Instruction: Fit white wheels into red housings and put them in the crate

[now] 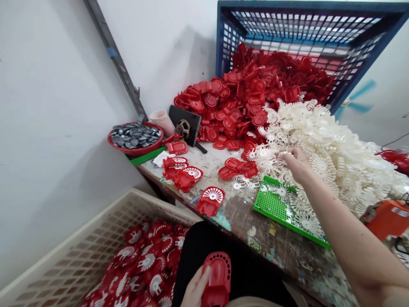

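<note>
My left hand [195, 286] is closed on a red plastic part [217, 277] with a curved row of holes, held low over my lap. My right hand [295, 161] reaches to the near left side of a heap of white spoked pieces [322, 140]. Its fingers are pinched together at the pieces; what is between them is too small to make out. Below that hand, a green tray [277, 218] holds white spoked pieces and tiny bits. Near the table's front edge lies a red part with a white spoked piece on it [211, 200].
Red parts [236, 94] spill from a tipped blue crate [338, 42]. A red bowl of grey discs [136, 138], a pink cup [162, 121] and a black plate stand at the left. A cream crate [79, 238] of assembled parts is lower left; an orange tool [388, 217] is at the right.
</note>
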### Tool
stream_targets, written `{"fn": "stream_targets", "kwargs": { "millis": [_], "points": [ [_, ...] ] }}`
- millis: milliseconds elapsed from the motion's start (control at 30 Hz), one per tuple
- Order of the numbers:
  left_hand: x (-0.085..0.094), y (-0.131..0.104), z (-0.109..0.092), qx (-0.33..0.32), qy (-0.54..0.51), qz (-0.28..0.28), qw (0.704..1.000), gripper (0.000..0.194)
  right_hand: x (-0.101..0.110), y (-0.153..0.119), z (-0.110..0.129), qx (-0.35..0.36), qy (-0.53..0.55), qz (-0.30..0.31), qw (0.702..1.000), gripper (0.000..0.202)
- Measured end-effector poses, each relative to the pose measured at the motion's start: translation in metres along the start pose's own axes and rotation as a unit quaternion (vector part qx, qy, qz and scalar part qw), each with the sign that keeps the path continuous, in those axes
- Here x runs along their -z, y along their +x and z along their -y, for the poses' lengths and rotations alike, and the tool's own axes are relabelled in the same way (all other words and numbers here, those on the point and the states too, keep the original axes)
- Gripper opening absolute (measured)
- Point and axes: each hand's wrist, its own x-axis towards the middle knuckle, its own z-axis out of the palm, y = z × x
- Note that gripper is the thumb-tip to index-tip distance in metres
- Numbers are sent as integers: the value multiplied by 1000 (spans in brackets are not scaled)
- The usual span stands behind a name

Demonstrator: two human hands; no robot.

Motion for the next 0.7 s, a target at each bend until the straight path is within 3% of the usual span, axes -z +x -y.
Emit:
{"fn": "stream_targets", "kwargs": {
  "millis": [167,333,500,600,700],
  "points": [
    [2,-2,0,-1,-46,39,998,48,-10,-74,8,24,108,130,985,15],
    [-1,-7,-3,4,-48,59,997,54,-53,-166,6,142,127,278,942,16],
    [-3,-15,-7,-41,-43,96,994,51,-119,-234,1,277,25,309,909,15],
    [0,-20,-9,-44,-43,116,991,42,-149,-253,-4,304,-53,324,894,21],
    [1,-25,-12,-23,-50,86,995,44,-162,-261,-11,317,-53,335,886,35]
  ]
}}
